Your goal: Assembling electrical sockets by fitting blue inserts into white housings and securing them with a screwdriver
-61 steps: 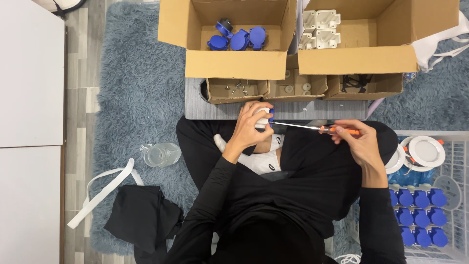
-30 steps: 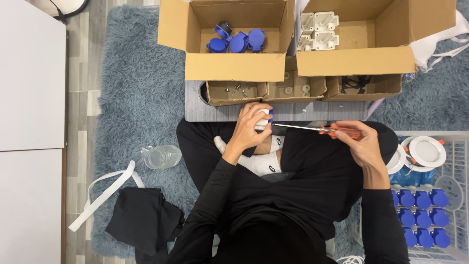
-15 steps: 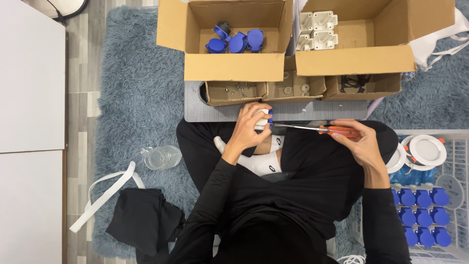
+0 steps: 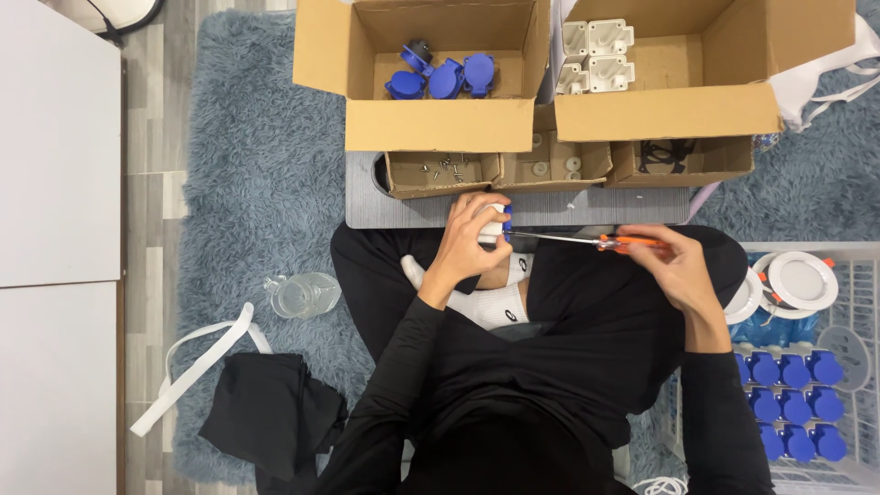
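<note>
My left hand (image 4: 466, 240) is closed around a small white and blue socket part (image 4: 498, 224), held above my lap near the grey board's front edge. My right hand (image 4: 674, 264) grips an orange-handled screwdriver (image 4: 623, 243). Its thin metal shaft runs left and its tip meets the blue side of the part. I sit cross-legged in black clothes with a white sock showing below the left hand.
A cardboard box (image 4: 422, 115) with blue caps (image 4: 446, 78) and another box (image 4: 669, 110) with white housings (image 4: 596, 41) stand ahead. Small open boxes (image 4: 440, 172) hold screws and rings. At right a white crate (image 4: 857, 266) holds several blue parts. A clear jar (image 4: 302, 295) lies on the rug.
The screwdriver has dropped slightly and lies more level against the part. Both hands stay in nearly the same place.
</note>
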